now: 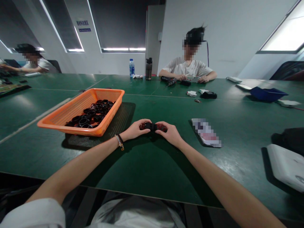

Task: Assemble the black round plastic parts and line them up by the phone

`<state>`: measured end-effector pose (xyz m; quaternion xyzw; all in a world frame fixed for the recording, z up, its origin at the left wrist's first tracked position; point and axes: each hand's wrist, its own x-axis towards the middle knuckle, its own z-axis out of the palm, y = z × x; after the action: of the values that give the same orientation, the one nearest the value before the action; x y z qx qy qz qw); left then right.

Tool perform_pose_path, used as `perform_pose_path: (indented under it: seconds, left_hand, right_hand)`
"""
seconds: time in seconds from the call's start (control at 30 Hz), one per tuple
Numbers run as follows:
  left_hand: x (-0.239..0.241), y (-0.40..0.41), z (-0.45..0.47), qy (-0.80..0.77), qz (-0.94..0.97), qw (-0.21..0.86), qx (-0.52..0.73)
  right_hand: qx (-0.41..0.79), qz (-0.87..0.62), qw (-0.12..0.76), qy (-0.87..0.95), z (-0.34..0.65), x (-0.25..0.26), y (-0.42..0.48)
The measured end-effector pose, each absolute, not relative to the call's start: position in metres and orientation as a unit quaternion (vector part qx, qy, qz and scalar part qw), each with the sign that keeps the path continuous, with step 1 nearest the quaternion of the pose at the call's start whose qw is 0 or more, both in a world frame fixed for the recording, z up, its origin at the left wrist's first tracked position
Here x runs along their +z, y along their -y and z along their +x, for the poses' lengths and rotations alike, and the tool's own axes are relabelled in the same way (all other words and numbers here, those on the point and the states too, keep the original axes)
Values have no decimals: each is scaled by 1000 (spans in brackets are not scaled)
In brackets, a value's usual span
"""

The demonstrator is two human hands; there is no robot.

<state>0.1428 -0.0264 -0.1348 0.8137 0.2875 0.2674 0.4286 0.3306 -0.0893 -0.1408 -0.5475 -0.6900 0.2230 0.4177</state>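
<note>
Both my hands meet at the middle of the green table. My left hand and my right hand are closed on the two ends of a small black and dark red part that rests low over the tabletop. A bracelet sits on my left wrist. To the left stands an orange mesh basket holding several black rings.
A phone lies right of my hands. A white box sits at the right edge. Across the table a person works with tools; bottles and a blue tray stand farther back. Another person sits far left.
</note>
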Motion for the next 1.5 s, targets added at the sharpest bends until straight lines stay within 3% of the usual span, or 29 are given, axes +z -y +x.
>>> perform_pose_path:
  seconds: [1.5]
  left_hand:
    - [-134,27,143,-288,805,442,273]
  right_hand:
    - [237,-544,425,683,329,-140,90]
